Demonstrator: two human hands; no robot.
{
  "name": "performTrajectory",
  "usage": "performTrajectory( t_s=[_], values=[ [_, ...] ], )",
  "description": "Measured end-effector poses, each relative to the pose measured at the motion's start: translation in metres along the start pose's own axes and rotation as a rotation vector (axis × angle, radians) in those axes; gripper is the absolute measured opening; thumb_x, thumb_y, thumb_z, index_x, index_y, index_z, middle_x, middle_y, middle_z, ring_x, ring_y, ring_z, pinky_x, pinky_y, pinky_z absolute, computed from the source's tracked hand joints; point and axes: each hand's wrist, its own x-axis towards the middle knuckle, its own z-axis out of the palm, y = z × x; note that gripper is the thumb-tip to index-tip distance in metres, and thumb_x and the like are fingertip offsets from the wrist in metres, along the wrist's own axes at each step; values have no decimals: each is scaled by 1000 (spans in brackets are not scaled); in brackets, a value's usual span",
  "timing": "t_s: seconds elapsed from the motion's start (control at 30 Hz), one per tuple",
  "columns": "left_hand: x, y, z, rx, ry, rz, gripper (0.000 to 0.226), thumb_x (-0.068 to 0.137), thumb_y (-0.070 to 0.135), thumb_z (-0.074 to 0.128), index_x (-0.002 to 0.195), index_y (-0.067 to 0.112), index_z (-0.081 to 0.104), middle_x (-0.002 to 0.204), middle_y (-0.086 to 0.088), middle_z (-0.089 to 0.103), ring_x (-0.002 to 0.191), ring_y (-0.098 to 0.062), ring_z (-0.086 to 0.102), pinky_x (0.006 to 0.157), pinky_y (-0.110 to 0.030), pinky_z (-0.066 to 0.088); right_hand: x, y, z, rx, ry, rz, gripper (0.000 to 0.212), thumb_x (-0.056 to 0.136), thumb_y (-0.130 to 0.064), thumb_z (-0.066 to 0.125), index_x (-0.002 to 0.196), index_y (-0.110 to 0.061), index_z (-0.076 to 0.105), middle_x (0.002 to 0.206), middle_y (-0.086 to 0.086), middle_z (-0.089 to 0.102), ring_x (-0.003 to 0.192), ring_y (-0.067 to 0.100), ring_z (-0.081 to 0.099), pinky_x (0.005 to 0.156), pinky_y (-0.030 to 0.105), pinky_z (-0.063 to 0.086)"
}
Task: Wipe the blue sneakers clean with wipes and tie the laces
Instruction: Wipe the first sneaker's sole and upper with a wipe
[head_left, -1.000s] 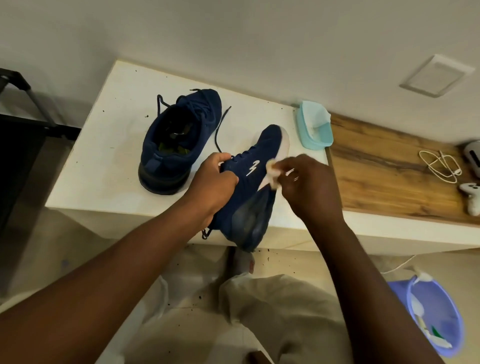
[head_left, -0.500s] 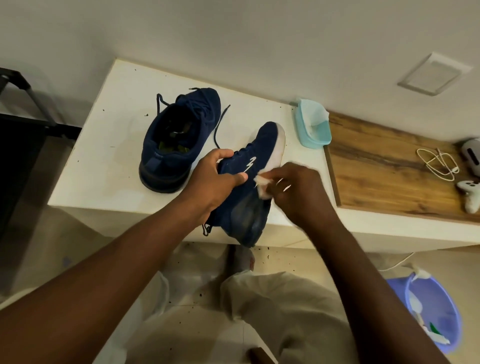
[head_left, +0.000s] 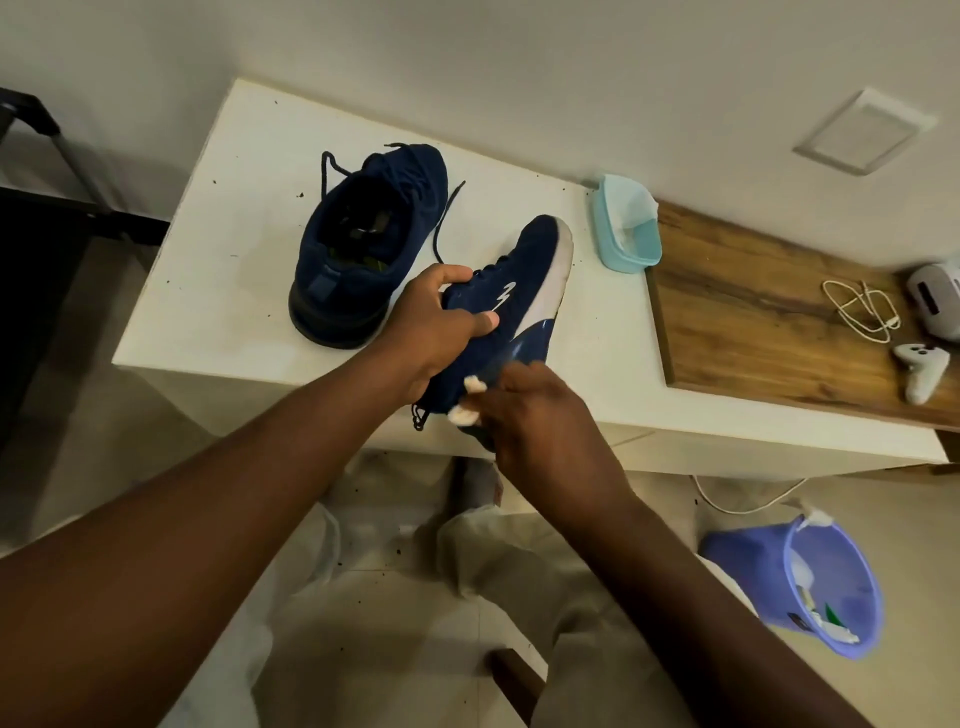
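At table (head_left: 218, 291), L/R hands (head_left: 431, 325) (head_left: 537, 418) grip sneaker (head_left: 524, 280), wipe (head_left: 460, 414)

bare forearms and pale trousers, seen from the wearer's own head camera

the left forearm (head_left: 234, 499) and right forearm (head_left: 654, 551) run bare from the lower edge of the frame to the wrists. the left hand (head_left: 431, 322) shows a short, pale thumbnail. the right hand (head_left: 535, 415) is smeared by blur, so its fingers cannot be told apart. loose trousers (head_left: 550, 587) in light beige or khaki cloth cover both legs, creased in soft folds and paler on the left leg (head_left: 306, 561). a dark brown shape (head_left: 511, 673) by the right leg may be footwear, though the dim view leaves that unsure.
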Motion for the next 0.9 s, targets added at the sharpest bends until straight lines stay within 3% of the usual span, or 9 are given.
performTrajectory(
  t_s=[0.1,0.23,0.3,0.47,0.67,0.83,0.9],
  values=[
    [-1,1,2,-8,-5,10,55,86,10,80,132,27,56,120,-2,66,103,-20,69,90,-39,60,-8,4,-5,27,44,22,21,87,-13,68,106,-16,76,87,4,63,78,21,55,63,32,46],
    [-2,2,1,-3,-7,25,57,86,10,79,135,26,55,117,1,63,99,-15,66,84,-33,60,24,11,-2,29,213,230,20,93,-12,65,110,-13,75,95,9,65,87,24,57,71,33,47],
    [-2,0,0,-35,-9,14,57,86,6,77,135,24,55,113,-1,65,93,-14,68,79,-31,62,24,7,9,-37,173,177,24,89,-14,71,112,-18,74,101,5,65,91,24,56,73,36,48],
    [2,-2,-1,-43,-10,2,56,84,8,81,131,27,57,120,-2,66,106,-20,68,90,-41,60,-22,7,11,-173,86,-6,40,78,-8,78,114,-25,72,103,-2,62,94,21,53,74,35,37],
    [2,-2,3,-8,8,30,60,85,10,81,137,24,56,114,6,61,108,-19,65,94,-41,58,15,20,1,64,219,318,27,92,-10,67,115,-21,73,109,5,64,103,26,56,85,47,50],
    [4,-4,1,-47,9,14,60,85,6,80,137,23,56,118,-1,67,104,-19,68,91,-42,60,-18,6,11,-134,49,55,37,81,-10,75,112,-29,72,109,-5,64,98,22,53,76,40,43],
    [4,-4,3,-60,-4,14,60,84,6,81,137,23,56,117,1,67,104,-18,68,91,-40,60,-32,11,8,-170,61,-28,39,78,-7,76,111,-29,74,110,-7,65,99,22,53,76,37,38]
  ],
)
